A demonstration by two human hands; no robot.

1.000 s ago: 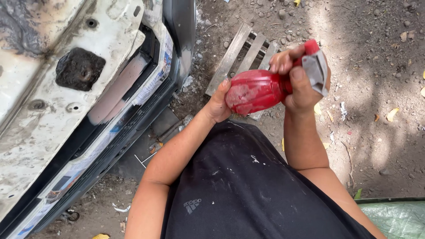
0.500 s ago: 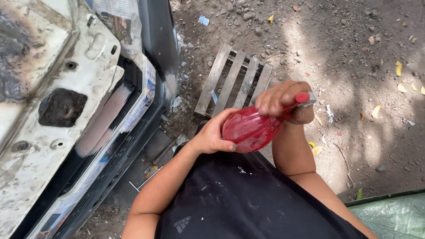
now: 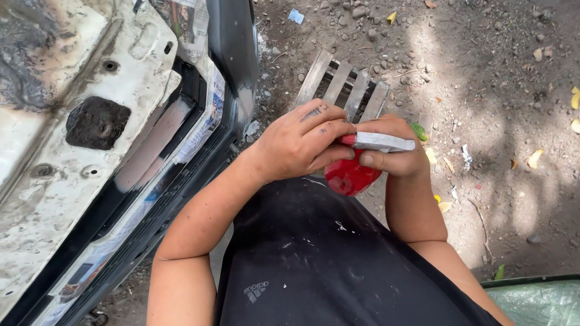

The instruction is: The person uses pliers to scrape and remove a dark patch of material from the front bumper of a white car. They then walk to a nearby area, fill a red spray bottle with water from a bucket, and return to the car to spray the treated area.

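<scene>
Both hands are working together at mid-frame, just above the person's black shirt (image 3: 338,265). Left hand (image 3: 302,145) is curling over the top of a red rounded container (image 3: 349,176), fingers bent and closed on its neck end; how tight the grip is, can't tell. Right hand (image 3: 393,158) is closing around a flat grey-white piece (image 3: 382,142) w/ thumb under and fingers over.

Key relation: grey-white piece's long axis is lying left-right, its left end meeting a red tip that is touching the left hand's fingertips. Red container is sitting directly below that piece, between the two hands, mostly hidden; only its lower bulge is showing. Neither hand is clearly nearer: left is covering container top, right is taking the piece's right end.

Surroundings: white, scorched vehicle panel (image 3: 66,139) w/ newspaper masking (image 3: 202,124) along its edge is standing left of the hands, apart from them. Metal grate (image 3: 347,84) is lying on the dirt ground (image 3: 483,90) just beyond the hands. Green sheet (image 3: 538,302) is showing at near right corner.
</scene>
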